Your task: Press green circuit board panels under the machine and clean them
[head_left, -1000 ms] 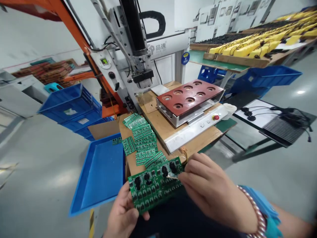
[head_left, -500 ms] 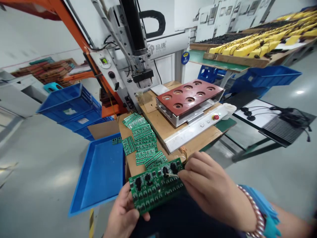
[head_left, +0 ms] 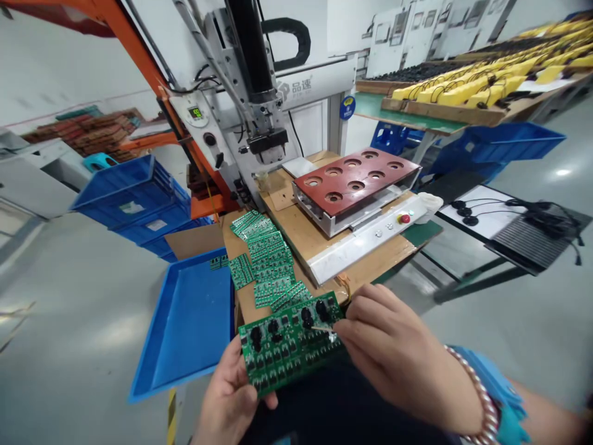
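A green circuit board (head_left: 287,355) with several black blobs along its upper part is held tilted over my lap. My left hand (head_left: 234,389) grips its left end, thumb on the near corner and fingers beneath. Pinched in my right hand (head_left: 393,352) is a thin pale stick (head_left: 323,329), whose tip meets the board beside the third black blob from the left. Beyond the held board, overlapping green circuit boards (head_left: 271,256) lie on the wooden tabletop (head_left: 252,317).
A blue tray (head_left: 192,315) stands left of the boards, with stacked blue crates (head_left: 134,201) behind it. A machine head (head_left: 266,139) hangs near a red fixture plate (head_left: 356,176) with round recesses. Black cables (head_left: 551,219) lie on a stand at right.
The held board has shifted slightly left and its left end has tipped a little. Both hands keep their grips, and the stick's tip stays near the same black blob.
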`<action>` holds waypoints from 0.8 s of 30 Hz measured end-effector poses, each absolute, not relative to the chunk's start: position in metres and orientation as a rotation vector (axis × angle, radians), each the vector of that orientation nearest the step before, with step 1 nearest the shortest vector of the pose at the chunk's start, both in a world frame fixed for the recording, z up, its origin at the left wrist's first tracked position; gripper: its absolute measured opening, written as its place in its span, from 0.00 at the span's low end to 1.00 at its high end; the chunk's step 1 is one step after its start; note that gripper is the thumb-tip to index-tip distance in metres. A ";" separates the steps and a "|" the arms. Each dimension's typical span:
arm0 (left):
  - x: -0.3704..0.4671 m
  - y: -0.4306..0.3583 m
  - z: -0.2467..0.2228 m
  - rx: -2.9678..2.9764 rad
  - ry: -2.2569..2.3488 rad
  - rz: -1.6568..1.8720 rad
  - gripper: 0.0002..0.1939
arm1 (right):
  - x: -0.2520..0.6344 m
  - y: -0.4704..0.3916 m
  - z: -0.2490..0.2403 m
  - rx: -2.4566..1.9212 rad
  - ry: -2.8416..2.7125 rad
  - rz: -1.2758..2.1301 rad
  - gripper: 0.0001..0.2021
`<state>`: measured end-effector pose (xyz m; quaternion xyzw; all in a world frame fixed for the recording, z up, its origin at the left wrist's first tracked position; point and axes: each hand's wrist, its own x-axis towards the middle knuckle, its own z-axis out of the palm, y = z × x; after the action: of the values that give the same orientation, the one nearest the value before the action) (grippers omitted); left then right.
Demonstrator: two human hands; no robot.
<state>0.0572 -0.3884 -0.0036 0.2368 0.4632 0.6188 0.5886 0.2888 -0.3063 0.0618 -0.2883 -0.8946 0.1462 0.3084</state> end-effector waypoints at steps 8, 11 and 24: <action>0.061 -0.388 0.002 0.526 1.096 1.440 0.29 | 0.286 -0.306 0.063 -0.758 -2.352 0.385 0.08; 0.059 -0.387 0.001 0.567 1.063 1.422 0.29 | 0.285 -0.306 0.064 -0.750 -2.358 0.379 0.08; 0.064 -0.387 0.004 0.520 1.120 1.440 0.29 | 0.290 -0.302 0.062 -0.783 -2.336 0.348 0.07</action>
<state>0.0638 -0.3873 0.0037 0.2229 0.4796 0.6170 0.5828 0.2898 -0.3022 0.0620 -0.2980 -0.8892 0.1324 0.3209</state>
